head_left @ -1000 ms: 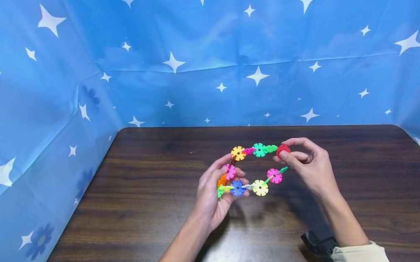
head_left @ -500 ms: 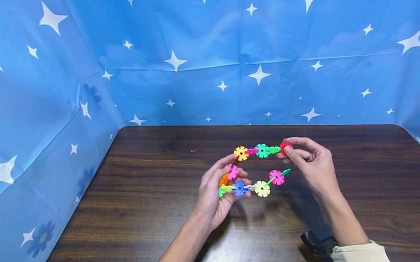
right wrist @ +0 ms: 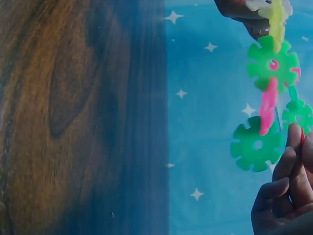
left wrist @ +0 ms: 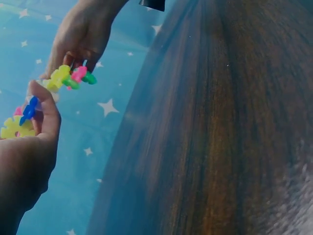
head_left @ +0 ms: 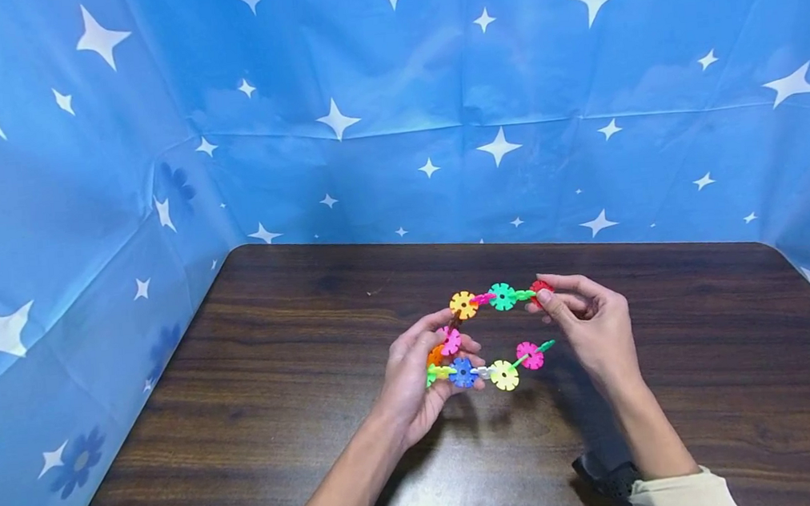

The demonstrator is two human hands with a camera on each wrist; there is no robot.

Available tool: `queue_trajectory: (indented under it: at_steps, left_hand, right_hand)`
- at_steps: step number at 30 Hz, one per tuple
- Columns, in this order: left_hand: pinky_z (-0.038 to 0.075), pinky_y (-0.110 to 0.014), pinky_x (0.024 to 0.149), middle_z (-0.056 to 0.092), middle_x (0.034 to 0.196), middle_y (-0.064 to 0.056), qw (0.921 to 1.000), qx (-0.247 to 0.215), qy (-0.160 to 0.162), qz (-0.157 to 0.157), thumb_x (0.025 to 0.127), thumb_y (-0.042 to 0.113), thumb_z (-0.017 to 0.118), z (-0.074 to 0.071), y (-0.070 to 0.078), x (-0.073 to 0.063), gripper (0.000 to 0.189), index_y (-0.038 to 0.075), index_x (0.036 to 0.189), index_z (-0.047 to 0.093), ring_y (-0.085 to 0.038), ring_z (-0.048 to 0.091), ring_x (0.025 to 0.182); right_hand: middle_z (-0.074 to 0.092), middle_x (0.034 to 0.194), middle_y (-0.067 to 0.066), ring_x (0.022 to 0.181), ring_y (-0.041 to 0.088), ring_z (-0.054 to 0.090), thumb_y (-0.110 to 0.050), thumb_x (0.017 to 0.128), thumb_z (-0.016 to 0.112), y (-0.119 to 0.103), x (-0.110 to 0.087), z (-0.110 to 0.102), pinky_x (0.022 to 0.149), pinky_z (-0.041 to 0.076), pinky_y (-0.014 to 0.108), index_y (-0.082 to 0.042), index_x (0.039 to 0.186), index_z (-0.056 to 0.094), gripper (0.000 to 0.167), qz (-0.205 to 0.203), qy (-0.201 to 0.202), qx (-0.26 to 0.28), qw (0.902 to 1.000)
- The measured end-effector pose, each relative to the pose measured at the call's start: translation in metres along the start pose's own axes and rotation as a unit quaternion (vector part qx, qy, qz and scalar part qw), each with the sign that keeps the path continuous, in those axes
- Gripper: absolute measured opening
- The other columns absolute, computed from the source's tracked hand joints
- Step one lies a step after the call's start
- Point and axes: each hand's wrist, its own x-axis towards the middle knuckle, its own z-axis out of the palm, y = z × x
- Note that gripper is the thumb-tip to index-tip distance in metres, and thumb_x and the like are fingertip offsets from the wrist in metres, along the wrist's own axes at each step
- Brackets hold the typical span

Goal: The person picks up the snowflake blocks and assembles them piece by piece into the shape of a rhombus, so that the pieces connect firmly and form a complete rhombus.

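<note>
A chain of colourful plastic snowflake discs is held above the table, bent into a loop that gapes on the right. My left hand (head_left: 416, 380) grips its left bend, around the pink disc (head_left: 450, 341) and the blue disc (head_left: 463, 372). My right hand (head_left: 595, 325) pinches the red disc (head_left: 541, 291) at the upper end between thumb and index finger. The lower end runs through a pale yellow disc (head_left: 504, 375) and a pink disc to a green disc (head_left: 546, 346), which hangs free below the right fingers. In the right wrist view, a large green disc (right wrist: 257, 144) dangles beside the right fingers.
The dark wooden table (head_left: 277, 361) lies under both hands. A black strap-like object (head_left: 605, 476) is by the right sleeve. Blue curtains (head_left: 390, 85) with white stars stand behind and to the left.
Both hands keep their hold. The right hand shifted slightly right, then back left and a little lower with the red disc, and the chain dipped slightly in view.
</note>
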Motion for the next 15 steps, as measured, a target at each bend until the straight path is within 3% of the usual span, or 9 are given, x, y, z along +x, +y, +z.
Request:
queue_trajectory:
  at_steps: [5, 9, 15]
  left_hand:
    - [0.069, -0.035, 0.069, 0.073, 0.096, -0.004, 0.9998, 0.018, 0.004, -0.007, 0.111, 0.007, 0.034, -0.0009, -0.0032, 0.0016, 0.045, 0.001, 0.156, 0.039, -0.018, 0.074, 0.081]
    - [0.069, -0.037, 0.069, 0.073, 0.096, -0.005, 0.9996, 0.024, 0.010, -0.013, 0.112, 0.007, 0.034, -0.0011, -0.0046, 0.0019, 0.043, 0.002, 0.155, 0.041, -0.018, 0.074, 0.081]
    - [0.069, -0.038, 0.070, 0.073, 0.097, -0.004, 0.9991, 0.035, 0.004, -0.022, 0.113, 0.007, 0.035, 0.0017, -0.0065, 0.0003, 0.042, 0.003, 0.154, 0.043, -0.017, 0.074, 0.083]
  right_hand:
    - [0.079, 0.080, -0.021, 0.074, -0.002, 0.074, -0.008, 0.102, 0.074, 0.0016, -0.0004, 0.0029, 0.064, 0.057, 0.014, -0.001, 0.126, 0.076, 0.025, -0.029, 0.024, -0.038, 0.9986]
    - [0.075, 0.078, -0.022, 0.071, -0.004, 0.066, -0.010, 0.099, 0.078, 0.0015, -0.0005, 0.0021, 0.062, 0.051, 0.013, -0.006, 0.125, 0.078, 0.027, -0.048, 0.031, -0.101, 0.9933]
    - [0.071, 0.084, 0.000, 0.070, 0.005, 0.056, -0.017, 0.090, 0.089, 0.0017, -0.0039, 0.0034, 0.062, 0.047, 0.014, -0.008, 0.133, 0.074, 0.046, -0.056, 0.040, -0.194, 0.9786]
